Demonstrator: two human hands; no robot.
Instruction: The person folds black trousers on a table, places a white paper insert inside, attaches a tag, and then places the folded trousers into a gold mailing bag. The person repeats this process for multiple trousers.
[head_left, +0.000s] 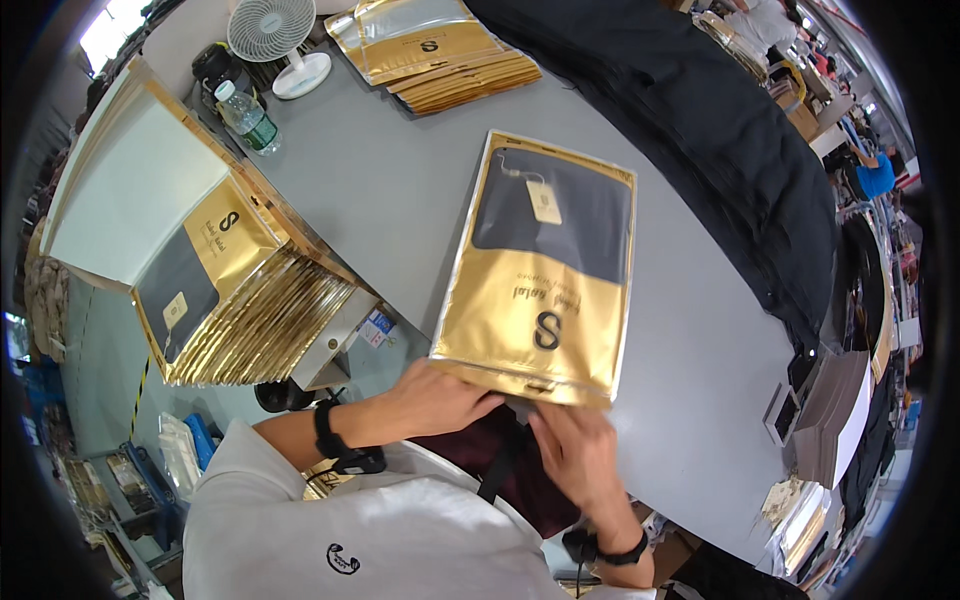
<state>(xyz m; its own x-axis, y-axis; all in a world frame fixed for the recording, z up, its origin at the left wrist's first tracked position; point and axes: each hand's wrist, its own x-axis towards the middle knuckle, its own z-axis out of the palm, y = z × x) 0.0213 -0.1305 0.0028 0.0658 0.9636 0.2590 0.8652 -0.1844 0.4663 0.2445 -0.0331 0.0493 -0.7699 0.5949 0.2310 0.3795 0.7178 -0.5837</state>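
A flat gold and clear plastic garment pouch (525, 292) lies over the grey table before me. Dark fabric and a cream hang tag (544, 202) on a cord show through its window; printed lettering covers the gold part. My left hand (442, 399) grips the near left corner of the pouch, its thumb reaching along the edge. At the middle of that same near edge, my right hand (576, 446) has hold of it too, with the fingertips partly hidden by the pouch. Both wrists wear black straps.
To the left, an open carton (135, 172) carries a thick row of similar gold pouches (247, 315). Another pouch stack (450, 67) lies at the back, near a white fan (271, 30) and water bottle (251, 124). Black fabric (675, 120) drapes the far right; grey cards (829, 420) stand right.
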